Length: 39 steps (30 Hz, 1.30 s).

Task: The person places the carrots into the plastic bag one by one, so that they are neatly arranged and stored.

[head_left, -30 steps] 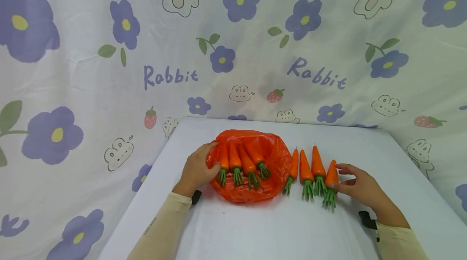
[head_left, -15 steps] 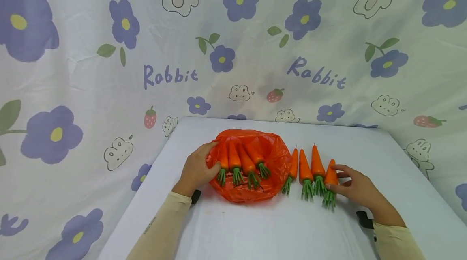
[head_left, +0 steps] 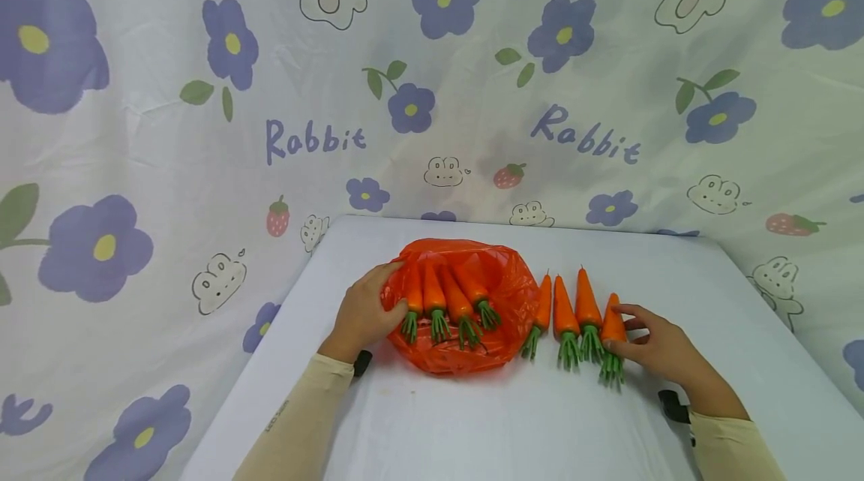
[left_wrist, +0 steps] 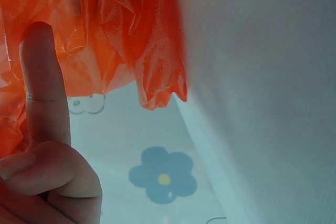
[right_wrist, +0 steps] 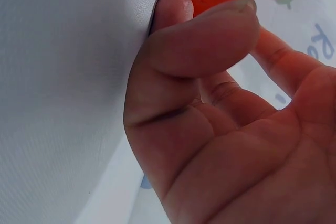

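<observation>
Red plastic bag (head_left: 466, 365): your left hand (head_left: 365, 316) touched 9 o'clock, grip unclear.
Tapered green-stemmed orange carrot (head_left: 611, 328), row's 3 o'clock end: your right hand (head_left: 663, 347) pinched it; mid-body seemed steadiest.

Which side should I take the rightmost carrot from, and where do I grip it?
Pinch the rightmost carrot across its thick orange body, just above the green stems. Coming from the right looks best: a neighbouring carrot lies close on its left, and its tip points away, leaving its right flank facing the right hand.
</observation>
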Available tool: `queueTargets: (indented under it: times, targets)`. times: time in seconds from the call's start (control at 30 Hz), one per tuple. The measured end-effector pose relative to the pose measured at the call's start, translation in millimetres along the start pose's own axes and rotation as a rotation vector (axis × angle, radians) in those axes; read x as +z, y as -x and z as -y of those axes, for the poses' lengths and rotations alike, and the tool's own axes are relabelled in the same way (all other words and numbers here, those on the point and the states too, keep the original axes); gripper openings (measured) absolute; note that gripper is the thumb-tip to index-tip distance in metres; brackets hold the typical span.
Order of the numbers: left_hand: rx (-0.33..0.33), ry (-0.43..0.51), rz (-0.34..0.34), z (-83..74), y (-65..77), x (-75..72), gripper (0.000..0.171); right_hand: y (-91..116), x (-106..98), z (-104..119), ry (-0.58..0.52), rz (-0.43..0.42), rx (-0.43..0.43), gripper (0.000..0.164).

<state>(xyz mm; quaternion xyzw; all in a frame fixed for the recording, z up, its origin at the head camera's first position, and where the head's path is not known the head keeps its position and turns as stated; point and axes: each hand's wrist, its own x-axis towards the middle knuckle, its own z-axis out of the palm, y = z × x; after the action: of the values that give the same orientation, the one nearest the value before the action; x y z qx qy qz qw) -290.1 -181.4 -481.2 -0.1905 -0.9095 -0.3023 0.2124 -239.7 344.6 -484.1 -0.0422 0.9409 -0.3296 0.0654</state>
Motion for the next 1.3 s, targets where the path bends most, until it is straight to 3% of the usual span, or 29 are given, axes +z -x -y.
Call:
queueTargets:
  times: [1.3]
  targets:
    - [0.024, -0.003, -0.007, 2.9, -0.2, 1.5, 0.061, -1.8, -0.1, 2.1, -0.004, 0.009, 0.057, 0.09]
